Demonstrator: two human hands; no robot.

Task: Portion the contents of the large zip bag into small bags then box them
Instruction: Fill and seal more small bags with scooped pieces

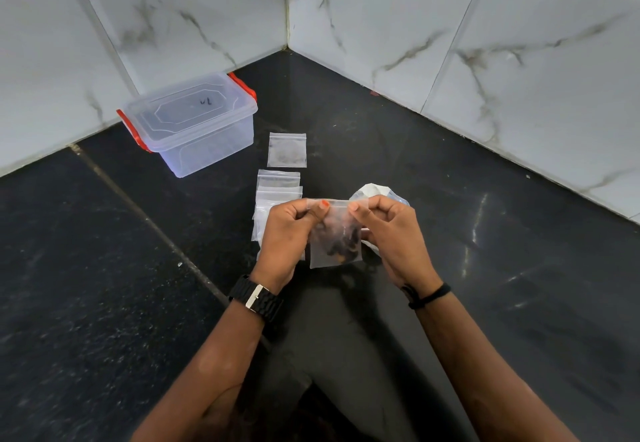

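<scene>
Now small bag (pixel 335 233) between each hand (pixel 285 233).

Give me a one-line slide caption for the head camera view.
Both hands, left hand and right hand, pinch the top of a filled small bag above the dark floor, lidded box nearby.

A small clear zip bag (pixel 335 239) hangs upright above the black floor, pinched at its top strip from both sides, with dark brown pieces gathered in its lower half. Behind it a crumpled large zip bag (pixel 372 191) lies on the floor, mostly hidden. A stack of empty small bags (pixel 278 187) lies just left, overlapping. One more small bag (pixel 287 150) lies flat farther back. A clear plastic box (pixel 194 122) with red clips stands lidded near the wall.
</scene>
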